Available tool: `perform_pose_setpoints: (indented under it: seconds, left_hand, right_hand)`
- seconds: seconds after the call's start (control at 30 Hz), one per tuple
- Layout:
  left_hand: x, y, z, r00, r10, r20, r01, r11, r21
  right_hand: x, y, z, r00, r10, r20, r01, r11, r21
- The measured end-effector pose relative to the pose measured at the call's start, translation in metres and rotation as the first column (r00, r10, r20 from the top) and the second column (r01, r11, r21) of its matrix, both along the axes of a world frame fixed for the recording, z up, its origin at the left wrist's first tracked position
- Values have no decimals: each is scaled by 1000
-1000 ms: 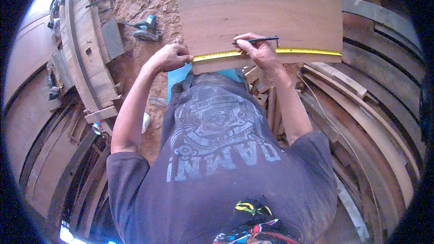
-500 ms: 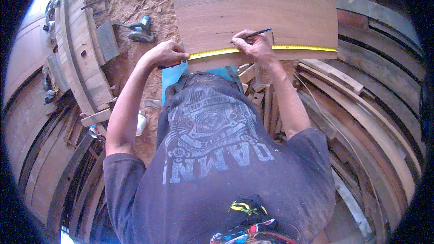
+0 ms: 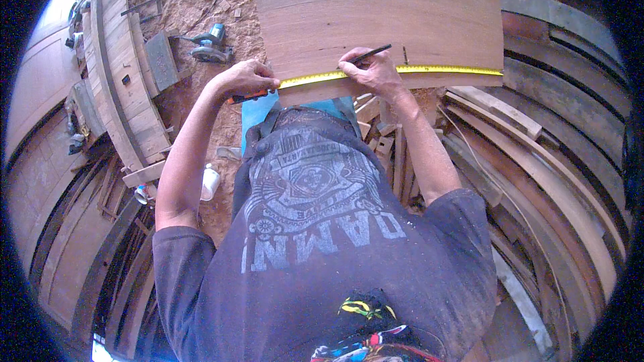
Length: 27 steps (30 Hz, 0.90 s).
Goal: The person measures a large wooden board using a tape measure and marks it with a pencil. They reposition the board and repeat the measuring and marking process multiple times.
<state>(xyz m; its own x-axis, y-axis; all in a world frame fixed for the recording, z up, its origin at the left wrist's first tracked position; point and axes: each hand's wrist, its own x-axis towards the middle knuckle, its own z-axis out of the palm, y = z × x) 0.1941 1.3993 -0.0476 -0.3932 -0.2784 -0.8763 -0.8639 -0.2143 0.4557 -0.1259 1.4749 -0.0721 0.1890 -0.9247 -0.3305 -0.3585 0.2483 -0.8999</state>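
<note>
A yellow tape measure (image 3: 443,69) is stretched across a wide brown wooden panel (image 3: 376,7), close to its near edge. My left hand (image 3: 248,80) is closed on the tape's left end; the orange and black case peeks out below the fingers. In my right hand (image 3: 373,72) is a dark pencil or pen (image 3: 377,51), pinched and slanting up to the right. Its lower tip is close to the panel just above the tape, and the hand rests over the tape. A short dark mark (image 3: 405,55) shows on the panel right of this hand.
A teal circular saw (image 3: 211,45) lies on sawdust-covered ground to the left. Long planks (image 3: 107,74) stretch along the left side. Stacked boards (image 3: 570,94) fill the right. A white bottle (image 3: 210,182) stands by my left forearm, and wood offcuts (image 3: 389,144) lie below the panel.
My right hand has shifted slightly left along the tape, and the pencil or pen moved with it. My left hand stays at the tape's left end.
</note>
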Motion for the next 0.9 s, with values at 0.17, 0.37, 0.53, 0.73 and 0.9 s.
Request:
perform_pose_setpoints:
  seconds: [0.17,0.37,0.53,0.73,0.9]
  left_hand:
    - [0,-1,1,1000,-5,2,5,1000,5]
    - [1,0,0,1000,10,-7,-10,1000,17]
    - [0,-1,3,1000,3,-9,-3,999,32]
    - [2,0,-4,1000,-11,-22,11,1000,-6]
    - [3,0,-8,999,-25,-38,24,999,-29]
  right_hand:
    - [-2,1,-4,1000,16,-14,-16,999,-36]
    - [-1,0,3,1000,19,-19,-18,999,27]
    - [-2,0,0,999,35,-12,-34,999,4]
    - [-1,-1,-1,999,34,-33,-35,999,-11]
    - [1,0,-1,999,22,-47,-22,1000,-2]
